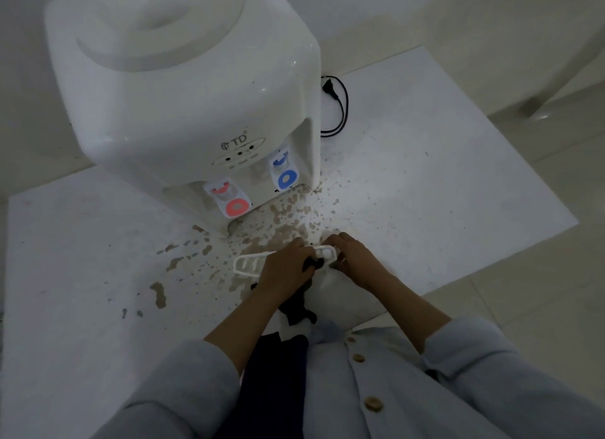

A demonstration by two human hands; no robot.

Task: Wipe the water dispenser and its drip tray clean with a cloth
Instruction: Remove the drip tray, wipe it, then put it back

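The thin white slotted plastic drip tray (249, 264) looks light and stiff; right hand (352, 258) pinches its 3 o'clock end, left hand (284, 268) grips the dark cloth (296, 303) against it.

Both arms reach forward and down, pale blue-grey sleeves pushed up to about the elbows, forearms bare and angling in toward each other. The left hand (288, 268) is knuckles-up, fingers curled round a dark cloth (299, 303) that hangs under the wrist. The right hand (352, 258) sits just beside it, fingers curled round the end of a white slotted plastic drip tray grille (248, 264).
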